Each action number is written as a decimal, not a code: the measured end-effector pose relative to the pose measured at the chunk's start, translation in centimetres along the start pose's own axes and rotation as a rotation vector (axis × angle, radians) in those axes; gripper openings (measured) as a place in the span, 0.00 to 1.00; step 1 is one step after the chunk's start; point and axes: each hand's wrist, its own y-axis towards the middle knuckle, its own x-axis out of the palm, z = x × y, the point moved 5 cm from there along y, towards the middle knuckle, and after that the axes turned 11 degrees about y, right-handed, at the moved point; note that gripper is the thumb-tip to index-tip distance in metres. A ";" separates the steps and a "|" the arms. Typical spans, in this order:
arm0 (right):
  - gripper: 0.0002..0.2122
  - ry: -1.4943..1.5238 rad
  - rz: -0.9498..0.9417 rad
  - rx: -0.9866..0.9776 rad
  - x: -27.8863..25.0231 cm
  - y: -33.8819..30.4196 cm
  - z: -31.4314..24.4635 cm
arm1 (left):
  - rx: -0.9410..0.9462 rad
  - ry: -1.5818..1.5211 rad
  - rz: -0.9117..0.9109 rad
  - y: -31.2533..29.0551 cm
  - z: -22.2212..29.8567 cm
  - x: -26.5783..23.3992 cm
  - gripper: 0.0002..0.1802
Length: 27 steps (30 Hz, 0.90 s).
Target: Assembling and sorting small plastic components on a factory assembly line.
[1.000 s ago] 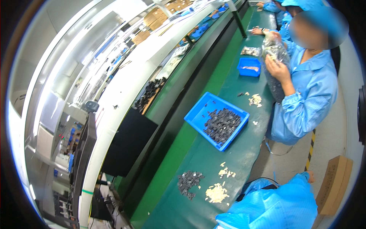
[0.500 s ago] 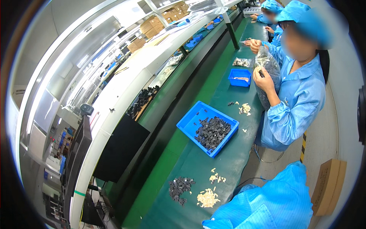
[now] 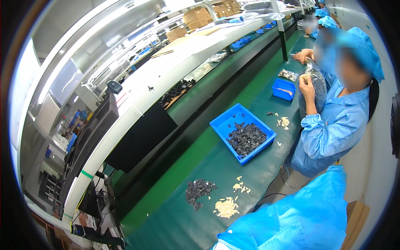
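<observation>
Neither of my hands shows; only my blue smock fills the lower right, at the green table's edge. On the green tabletop nearest me lie a heap of small black parts and a heap of small cream-coloured pieces. A looser scatter of cream pieces sits just beyond. Farther along, a shallow blue tray holds many small black parts, piled toward its right side. What my hands hold or touch cannot be seen.
A co-worker in blue sits beyond on the right, handling a clear plastic bag. Near that person are a small blue bin, a filled clear bag and cream pieces. A white shelf runs along the left.
My view has swung, so the tray and co-worker appear farther right. The co-worker's far hand has moved away from the bag's mouth toward the table, and that person's head leans lower.
</observation>
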 end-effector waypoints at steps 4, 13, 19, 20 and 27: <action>0.08 0.006 -0.041 -0.015 1.2 -0.5 -0.7 | -0.006 -0.002 -0.011 -0.1 -0.7 -0.2 0.17; 0.07 0.036 -0.102 -0.046 3.5 -1.0 -2.1 | -0.021 -0.005 -0.026 -0.3 -1.7 -0.2 0.16; 0.08 0.068 -0.140 -0.062 4.5 -1.5 -2.7 | -0.038 -0.021 -0.033 -0.6 -2.7 0.0 0.15; 0.08 0.072 -0.149 -0.066 4.8 -1.4 -2.9 | -0.040 -0.020 -0.032 -0.7 -2.9 0.0 0.15; 0.08 0.188 -0.205 -0.150 6.5 -1.2 -6.2 | -0.062 -0.028 -0.031 -1.0 -4.3 -0.4 0.14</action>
